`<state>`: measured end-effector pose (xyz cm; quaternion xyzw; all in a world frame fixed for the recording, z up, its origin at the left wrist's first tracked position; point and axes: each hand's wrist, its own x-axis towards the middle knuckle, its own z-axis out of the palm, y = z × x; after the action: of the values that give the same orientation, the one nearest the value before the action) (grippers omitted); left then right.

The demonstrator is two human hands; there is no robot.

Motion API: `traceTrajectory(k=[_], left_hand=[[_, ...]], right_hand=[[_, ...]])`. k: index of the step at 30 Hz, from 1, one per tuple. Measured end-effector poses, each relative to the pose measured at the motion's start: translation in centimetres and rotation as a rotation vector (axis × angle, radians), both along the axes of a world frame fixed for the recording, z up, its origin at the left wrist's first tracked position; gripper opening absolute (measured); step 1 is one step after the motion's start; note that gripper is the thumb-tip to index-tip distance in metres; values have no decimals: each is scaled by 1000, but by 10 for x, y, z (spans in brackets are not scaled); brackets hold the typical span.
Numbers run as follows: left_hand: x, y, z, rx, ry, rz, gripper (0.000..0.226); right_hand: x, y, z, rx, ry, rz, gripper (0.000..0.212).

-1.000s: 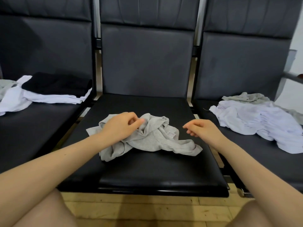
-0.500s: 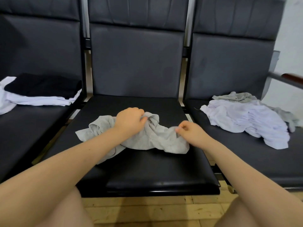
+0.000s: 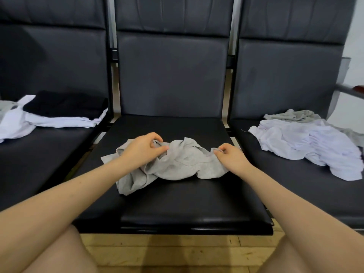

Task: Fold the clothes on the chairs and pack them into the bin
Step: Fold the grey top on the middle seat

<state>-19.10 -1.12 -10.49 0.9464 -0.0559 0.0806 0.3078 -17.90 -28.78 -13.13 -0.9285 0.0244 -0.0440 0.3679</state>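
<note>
A crumpled light grey garment point(image 3: 177, 164) lies on the seat of the middle black chair point(image 3: 177, 201). My left hand point(image 3: 142, 149) pinches a fold at the garment's upper left. At its right end, my right hand point(image 3: 229, 155) pinches the top edge. The cloth between the two hands is bunched and wrinkled. No bin shows in this view.
On the left chair point(image 3: 43, 152) a folded black garment point(image 3: 65, 104) sits on folded white clothes point(image 3: 59, 121). A loose pile of white clothes point(image 3: 307, 142) over a grey piece point(image 3: 291, 115) covers the right chair. Wooden floor point(image 3: 177, 253) and my knees are at the bottom.
My right hand has moved in and taken hold of the garment's right edge. Both hands have drawn the cloth wider apart across the seat.
</note>
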Motion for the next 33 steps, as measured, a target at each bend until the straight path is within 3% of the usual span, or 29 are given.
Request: traceTrajectory(k=[4, 7, 13, 16, 18, 20, 22, 25, 28, 30, 33], left_hand=[[-2, -9, -2, 10, -221, 4, 28], [2, -29, 4, 34, -227, 0, 31], [26, -69, 1, 531, -122, -6, 44], [31, -70, -1, 579, -88, 19, 24], [31, -62, -3, 400, -72, 7, 29], [28, -52, -3, 77, -33, -13, 39], [21, -44, 2, -316, 62, 11, 40], [14, -38, 20, -873, 229, 85, 27], [14, -32, 39, -1433, 374, -86, 24], [12, -29, 47, -1575, 441, -164, 22], [7, -29, 48, -1413, 438, -222, 23]], right_hand=[[-5, 3, 7, 83, 3, 25, 17], [-10, -1, 13, 237, 0, 11, 23], [-12, -8, 21, 890, 245, -229, 26], [-16, -11, 21, 800, 348, -224, 32], [-20, -10, 26, 459, 430, -218, 35], [-23, -11, 30, 230, 481, -209, 39], [-24, -10, 30, 336, 520, -185, 37], [-24, -9, 28, 736, 437, -144, 22], [-19, -15, 32, 1042, 334, -21, 28], [-16, -18, 33, 1137, 318, 23, 30], [-14, -13, 27, 1133, 403, -42, 23]])
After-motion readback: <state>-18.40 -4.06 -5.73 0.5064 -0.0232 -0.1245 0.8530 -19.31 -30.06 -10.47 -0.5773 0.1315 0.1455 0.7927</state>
